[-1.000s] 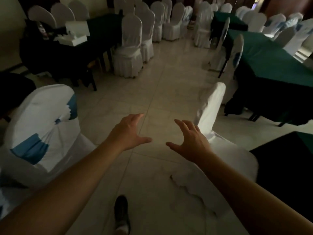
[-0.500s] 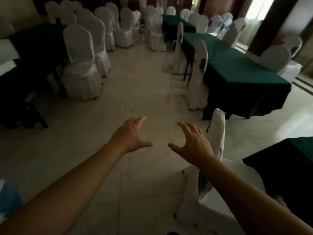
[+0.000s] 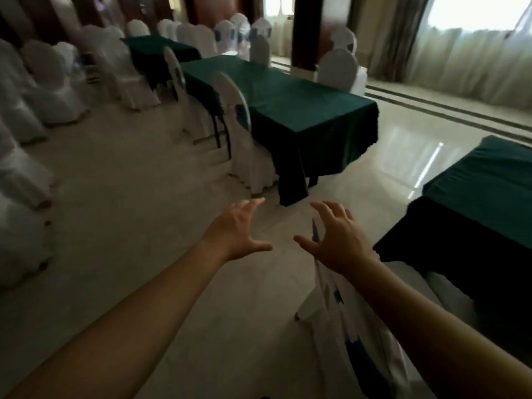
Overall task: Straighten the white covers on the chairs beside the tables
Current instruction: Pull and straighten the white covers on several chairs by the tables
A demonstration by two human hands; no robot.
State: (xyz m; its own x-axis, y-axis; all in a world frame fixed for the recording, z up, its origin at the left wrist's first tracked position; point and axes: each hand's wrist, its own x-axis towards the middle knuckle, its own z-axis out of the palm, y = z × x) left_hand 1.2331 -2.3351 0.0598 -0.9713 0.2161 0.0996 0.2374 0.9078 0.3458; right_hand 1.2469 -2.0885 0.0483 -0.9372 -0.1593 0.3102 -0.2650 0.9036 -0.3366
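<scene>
Hovering spread and empty, both hands (image 3: pixel 288 234) frame a round-backed chair's creased white cover (image 3: pixel 334 300).

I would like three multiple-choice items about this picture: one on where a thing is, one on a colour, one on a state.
1. Where is the nearest covered chair?
A. under the right forearm, beside the dark table
B. under the left hand
C. on top of a table

2. What colour are the tablecloths?
A. red
B. dark green
C. yellow

3. How are the two hands?
A. both clenched on cloth
B. open, fingers spread, holding nothing
C. one holds a cup

Key: 1 A, the nearest covered chair lies below the right hand, next to the near table. 2 B, the long tablecloth is dark green. 3 B, the left hand and the right hand show spread fingers with only floor between them.
</scene>
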